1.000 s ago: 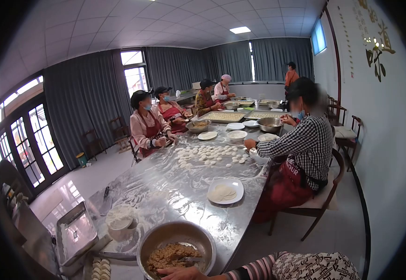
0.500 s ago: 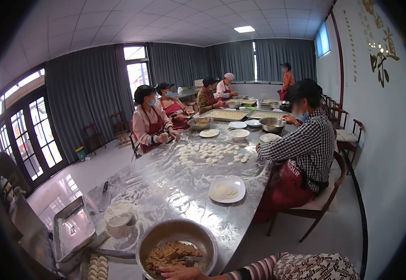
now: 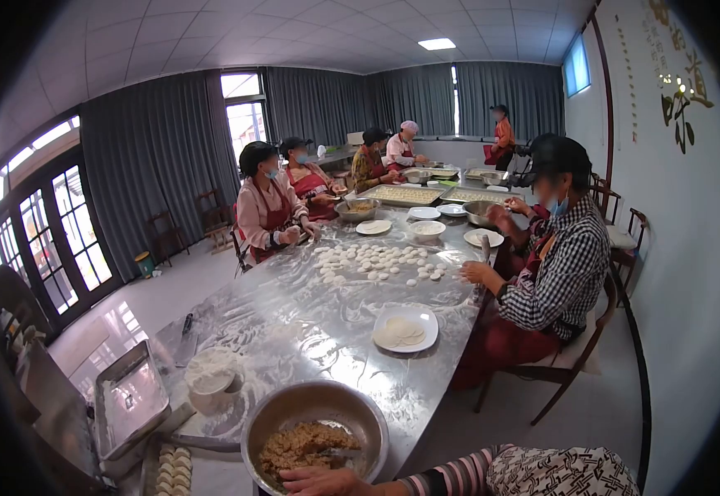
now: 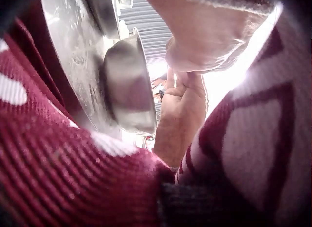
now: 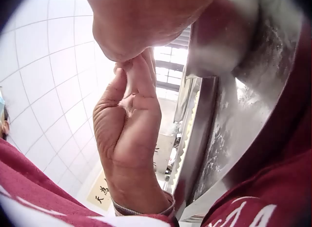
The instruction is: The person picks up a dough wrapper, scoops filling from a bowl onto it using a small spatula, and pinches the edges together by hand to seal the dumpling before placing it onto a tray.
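My right hand (image 3: 327, 481) shows at the bottom of the head view, in front of a steel bowl (image 3: 368, 413) holding brown filling (image 3: 298, 445). A metal utensil lies in the filling. Out of the head view, my left hand (image 5: 132, 119) appears in the right wrist view, its thumb and fingers drawn together toward the right hand (image 5: 146, 24). In the left wrist view the left hand (image 4: 209, 32) overlaps the right hand (image 4: 181, 117) beside the bowl. The fingertips meet behind the nearer hand, so I cannot tell what they hold.
Shaped dumplings (image 3: 174, 471) line a tray at the lower left, near a floury bowl (image 3: 211, 380) and a metal pan (image 3: 132, 405). Wrappers (image 3: 399, 332) lie on a white plate (image 3: 430, 318). Dough rounds (image 3: 376, 263) cover the mid-table. Several people sit along both sides.
The head view has shifted slightly. At the right, the seated person in checks has leaned back and drawn both hands in. My right hand stays in front of the bowl.
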